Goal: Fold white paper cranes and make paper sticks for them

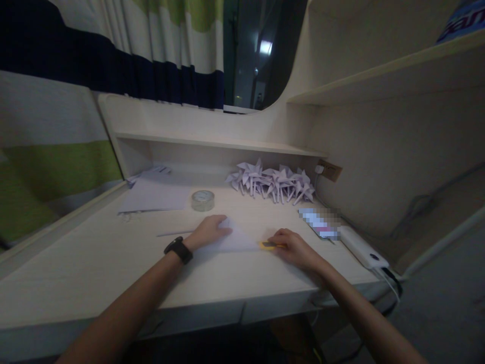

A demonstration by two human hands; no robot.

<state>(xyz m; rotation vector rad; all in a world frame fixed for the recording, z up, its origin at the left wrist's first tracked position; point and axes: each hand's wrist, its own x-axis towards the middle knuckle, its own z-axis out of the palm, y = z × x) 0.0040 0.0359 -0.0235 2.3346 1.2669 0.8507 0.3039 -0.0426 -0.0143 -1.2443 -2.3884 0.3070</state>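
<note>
My left hand [207,233], with a black watch on its wrist, holds a folded white sheet of paper [237,238] against the desk. Its thumb and forefinger lie on the paper with a gap between them; the other fingers are hidden. A yellow utility knife [267,245] is gripped in my right hand [293,247], its front end at the paper's right corner. The blade cannot be made out. Left of my left hand lies a thin paper stick [175,233]. Beyond it stands a roll of clear tape [202,201].
Several folded paper pinwheels [271,182] are heaped at the back. A stack of white paper [155,192] lies at the back left. On the right are a phone [316,222] and a white power strip [361,247] with cables. A low shelf [220,141] spans the back.
</note>
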